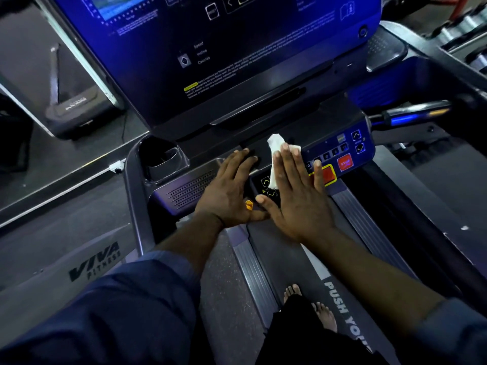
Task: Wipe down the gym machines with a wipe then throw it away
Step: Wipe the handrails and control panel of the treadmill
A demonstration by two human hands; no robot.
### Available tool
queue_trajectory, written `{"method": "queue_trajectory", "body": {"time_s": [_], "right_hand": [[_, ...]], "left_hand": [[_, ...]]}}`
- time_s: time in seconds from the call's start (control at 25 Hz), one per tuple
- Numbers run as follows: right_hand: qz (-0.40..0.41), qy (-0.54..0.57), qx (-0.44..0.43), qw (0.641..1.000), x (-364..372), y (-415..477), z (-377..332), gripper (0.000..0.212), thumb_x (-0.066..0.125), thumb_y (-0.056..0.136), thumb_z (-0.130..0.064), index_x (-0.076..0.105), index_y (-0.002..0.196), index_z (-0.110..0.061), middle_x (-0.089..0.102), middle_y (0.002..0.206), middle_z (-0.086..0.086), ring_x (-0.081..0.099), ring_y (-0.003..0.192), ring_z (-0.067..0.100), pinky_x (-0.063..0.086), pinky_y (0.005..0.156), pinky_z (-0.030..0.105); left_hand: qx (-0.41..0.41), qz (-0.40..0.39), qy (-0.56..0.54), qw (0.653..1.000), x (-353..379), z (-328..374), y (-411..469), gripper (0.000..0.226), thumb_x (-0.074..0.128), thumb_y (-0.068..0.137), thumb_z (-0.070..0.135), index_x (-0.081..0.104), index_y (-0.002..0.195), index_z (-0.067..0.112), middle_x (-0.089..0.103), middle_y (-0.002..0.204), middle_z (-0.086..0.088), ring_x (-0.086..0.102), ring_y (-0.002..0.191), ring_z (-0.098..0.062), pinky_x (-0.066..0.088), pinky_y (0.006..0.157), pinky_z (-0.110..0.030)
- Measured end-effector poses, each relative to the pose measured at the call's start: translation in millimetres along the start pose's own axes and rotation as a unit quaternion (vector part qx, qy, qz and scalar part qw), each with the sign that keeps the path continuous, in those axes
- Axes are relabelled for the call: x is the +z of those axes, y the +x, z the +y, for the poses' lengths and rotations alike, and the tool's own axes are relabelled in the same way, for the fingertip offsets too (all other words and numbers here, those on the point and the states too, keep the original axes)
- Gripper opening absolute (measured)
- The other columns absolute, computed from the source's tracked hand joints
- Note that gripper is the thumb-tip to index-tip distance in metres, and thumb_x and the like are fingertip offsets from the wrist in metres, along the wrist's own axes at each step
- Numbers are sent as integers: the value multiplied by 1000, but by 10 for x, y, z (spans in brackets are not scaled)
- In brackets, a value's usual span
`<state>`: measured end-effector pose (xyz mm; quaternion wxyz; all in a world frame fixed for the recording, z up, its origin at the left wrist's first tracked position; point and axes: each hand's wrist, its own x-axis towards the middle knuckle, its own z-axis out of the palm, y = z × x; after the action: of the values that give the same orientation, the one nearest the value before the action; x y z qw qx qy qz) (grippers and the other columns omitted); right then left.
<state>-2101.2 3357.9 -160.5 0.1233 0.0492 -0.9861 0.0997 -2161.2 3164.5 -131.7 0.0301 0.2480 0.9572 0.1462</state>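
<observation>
So the wipe (277, 144) is a small white one, crumpled and folded over on itself. It's pinned flat under the straight fingers of the right hand (295, 198). A bunched end pokes out past the fingertips and a narrow strip shows along the index-finger side.

It's sitting on the treadmill (184, 188), right on the dark lower control strip (266, 185), which has arrow buttons. The red STOP button (344, 162) is just to the right of it.

The treadmill is dark grey with a big glossy console panel (237, 75) tilted up above, lit blue and covered in small white print. The belt (284, 259) below has white "PUSH YOU..." lettering.
</observation>
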Motion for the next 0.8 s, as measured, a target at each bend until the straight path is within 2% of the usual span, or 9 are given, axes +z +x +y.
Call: {"method": "queue_trajectory", "body": {"time_s": [0.12,0.24,0.36,0.52,0.6,0.68,0.72,0.76,0.8], "right_hand": [[-2,-8,-30,1000,187,-389,75,94,32,104,-71,7,166,-6,-1,174,14,2,162,29,14,127,58],[-33,-18,-50,998,338,-834,112,98,37,101,-73,11,165,-4,3,174,15,5,161,30,22,126,55],[-7,-17,-25,1000,223,-564,34,97,36,102,-72,10,165,-3,3,174,16,4,161,31,12,130,52],[16,37,36,999,94,-144,-171,96,28,102,-73,3,165,-4,-5,174,14,-4,161,29,1,129,52],[-2,15,-47,999,159,-222,-179,97,28,101,-76,6,166,-7,-2,174,12,-2,162,27,3,130,52],[-8,-26,-156,987,136,-278,53,90,25,102,-75,10,167,-15,3,175,4,4,162,21,4,129,52],[-5,-47,-183,982,91,-245,209,85,22,103,-73,11,167,-19,5,175,0,7,161,19,3,129,53],[5,-62,-177,982,39,-187,332,82,20,104,-72,9,168,-21,5,175,-2,7,161,18,1,128,54],[14,-61,-128,990,-5,-123,408,81,19,105,-71,6,168,-22,1,175,-2,5,161,19,-1,128,55]], "left_hand": [[-5,-15,-4,1000,-15,4,-1,133,81,62,81,20,165,23,11,174,2,5,161,-21,2,125,-35],[0,-15,2,1000,-24,3,11,134,76,62,87,19,165,23,11,174,1,4,162,-23,3,126,-38],[3,-9,-4,1000,-2,-13,0,133,79,62,83,20,165,23,13,174,1,7,161,-23,3,126,-37],[-6,-20,-9,1000,-12,-8,-2,125,87,68,61,19,165,23,10,174,3,5,161,-23,9,129,-40],[-3,-10,-12,1000,-8,-19,-6,126,88,67,64,20,165,22,12,174,2,6,161,-23,7,129,-36],[19,19,-15,1000,27,-29,9,129,86,64,74,27,163,17,20,172,-3,13,161,-25,0,126,-29],[26,23,-10,999,33,-29,14,130,85,63,77,29,163,16,22,171,-5,14,160,-26,-2,125,-28],[27,21,-3,999,29,-30,16,131,82,62,80,28,163,16,22,171,-5,14,160,-26,-4,124,-28],[24,16,4,1000,19,-31,16,132,81,62,82,27,163,17,21,172,-5,12,160,-25,-5,124,-28]]}}
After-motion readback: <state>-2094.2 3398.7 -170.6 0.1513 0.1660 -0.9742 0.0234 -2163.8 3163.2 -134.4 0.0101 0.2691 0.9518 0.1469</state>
